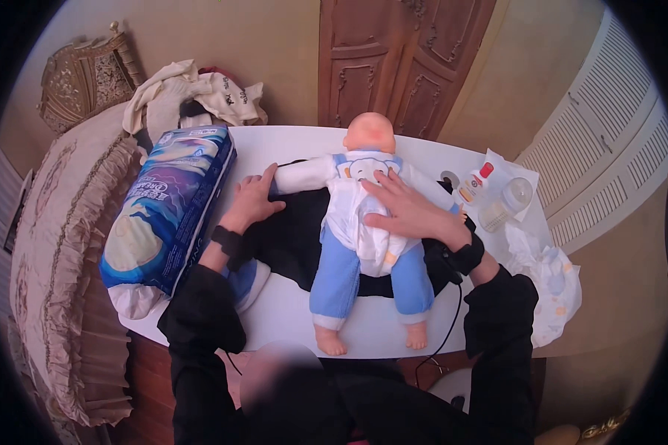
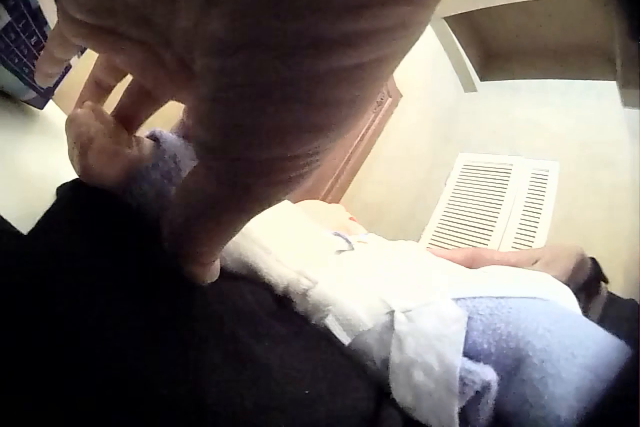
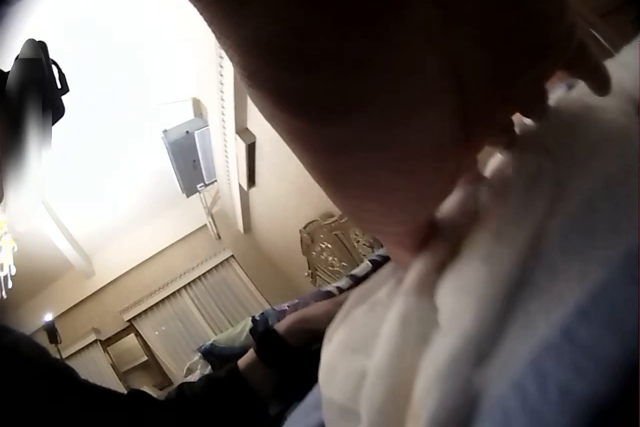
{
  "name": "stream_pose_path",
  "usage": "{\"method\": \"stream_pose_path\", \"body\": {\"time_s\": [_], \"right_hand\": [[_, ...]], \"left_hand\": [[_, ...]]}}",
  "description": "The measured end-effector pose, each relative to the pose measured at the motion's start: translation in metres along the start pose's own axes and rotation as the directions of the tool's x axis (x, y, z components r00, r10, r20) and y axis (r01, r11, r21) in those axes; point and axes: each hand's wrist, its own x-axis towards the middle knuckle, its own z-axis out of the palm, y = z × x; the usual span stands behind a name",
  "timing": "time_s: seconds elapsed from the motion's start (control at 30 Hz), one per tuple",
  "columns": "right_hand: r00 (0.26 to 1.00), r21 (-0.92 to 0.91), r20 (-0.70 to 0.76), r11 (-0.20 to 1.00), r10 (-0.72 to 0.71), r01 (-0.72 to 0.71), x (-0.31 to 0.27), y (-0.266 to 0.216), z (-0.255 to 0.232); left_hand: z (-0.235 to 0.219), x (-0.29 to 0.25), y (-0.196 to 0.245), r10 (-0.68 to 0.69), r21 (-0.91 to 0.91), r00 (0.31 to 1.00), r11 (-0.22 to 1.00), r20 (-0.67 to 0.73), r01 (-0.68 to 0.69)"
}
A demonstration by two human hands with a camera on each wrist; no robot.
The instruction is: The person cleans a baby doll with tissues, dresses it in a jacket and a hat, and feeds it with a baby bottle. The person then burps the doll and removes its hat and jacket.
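Note:
A baby doll [image 1: 336,276] in a white and blue outfit lies on its back, bare feet toward me. A white diaper [image 1: 346,211] covers its belly and reaches down between the legs. My right hand [image 1: 407,211] rests on the diaper and the doll's chest with fingers spread. Around the blue cuff of the doll's outstretched arm [image 1: 300,176], my left hand [image 1: 254,200] has its thumb and fingers apart. In the left wrist view the doll's small hand [image 2: 103,147] shows just beneath those fingers.
Black cloth [image 1: 289,237] lies under the doll on the white table [image 1: 278,326]. At the left stands a blue diaper pack [image 1: 167,211]; a blue-white item [image 1: 249,285] lies near it. On the right are a red-capped bottle [image 1: 476,182], a clear jar [image 1: 508,204] and a crumpled diaper [image 1: 553,293].

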Motion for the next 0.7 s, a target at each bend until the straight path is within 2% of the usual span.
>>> {"method": "stream_pose_path", "body": {"time_s": [0.03, 0.07, 0.1, 0.17, 0.2, 0.23, 0.3, 0.37, 0.4, 0.43, 0.5, 0.53, 0.57, 0.63, 0.67, 0.7], "right_hand": [[0.995, -0.048, 0.089, 0.998, 0.047, -0.043, 0.006, -0.006, -0.016], [0.980, -0.098, 0.174, 0.992, 0.095, -0.079, 0.014, -0.011, -0.028], [0.980, -0.094, 0.178, 0.993, 0.088, -0.072, 0.022, -0.015, -0.032], [0.997, 0.025, 0.075, 0.999, -0.028, 0.026, 0.042, -0.025, -0.035], [0.991, 0.123, 0.010, 0.984, -0.134, 0.132, 0.051, -0.032, -0.033], [0.990, 0.124, 0.014, 0.983, -0.139, 0.136, 0.062, -0.035, -0.028], [0.895, 0.143, -0.186, 0.890, -0.405, 0.433, 0.086, -0.038, -0.010], [0.866, 0.152, -0.214, 0.860, -0.452, 0.487, 0.108, -0.042, 0.007], [0.838, 0.155, -0.245, 0.834, -0.487, 0.530, 0.117, -0.043, 0.013], [0.836, 0.156, -0.244, 0.831, -0.492, 0.535, 0.123, -0.045, 0.015], [0.950, 0.143, -0.095, 0.941, -0.296, 0.307, 0.132, -0.047, 0.016], [0.949, 0.145, -0.094, 0.939, -0.300, 0.311, 0.135, -0.046, 0.018], [0.939, 0.112, -0.111, 0.934, -0.326, 0.338, 0.137, -0.044, 0.020], [0.927, 0.079, -0.126, 0.928, -0.353, 0.365, 0.141, -0.040, 0.022], [0.925, 0.110, -0.165, 0.926, -0.343, 0.362, 0.141, -0.039, 0.022], [0.922, 0.140, -0.203, 0.922, -0.331, 0.362, 0.142, -0.038, 0.021]], "left_hand": [[-0.001, 0.003, -0.004, -0.063, -0.009, 0.984, 0.998, 0.167, 0.065], [-0.003, 0.006, -0.007, -0.071, -0.006, 0.983, 0.997, 0.167, 0.073], [-0.004, 0.010, -0.009, -0.056, -0.070, 0.992, 0.995, 0.116, 0.064], [-0.013, 0.012, -0.005, -0.047, -0.134, 0.997, 0.989, 0.063, 0.055], [-0.023, 0.012, 0.001, -0.040, -0.208, 0.999, 0.977, -0.005, 0.038], [-0.036, 0.011, 0.011, -0.040, -0.278, 0.996, 0.960, -0.075, 0.017], [-0.054, 0.011, 0.027, -0.067, -0.339, 0.996, 0.940, -0.053, 0.045], [-0.065, 0.010, 0.039, -0.012, -0.419, 0.998, 0.908, -0.069, -0.018], [-0.071, 0.008, 0.045, -0.027, -0.434, 0.998, 0.901, -0.048, 0.004], [-0.069, 0.007, 0.044, -0.033, -0.432, 0.998, 0.902, -0.050, 0.008], [-0.062, 0.006, 0.040, -0.004, -0.492, 0.999, 0.871, -0.034, -0.013], [-0.063, 0.005, 0.037, -0.024, -0.607, 0.995, 0.791, 0.098, 0.079], [-0.061, 0.005, 0.031, -0.028, -0.607, 0.995, 0.791, 0.096, 0.080], [-0.048, 0.006, 0.011, 0.087, -0.858, 0.971, 0.490, 0.223, 0.154], [-0.041, 0.008, 0.000, 0.085, -0.859, 0.971, 0.488, 0.223, 0.154], [-0.035, 0.012, -0.010, 0.001, -0.830, 0.963, 0.507, 0.268, 0.231]]}}
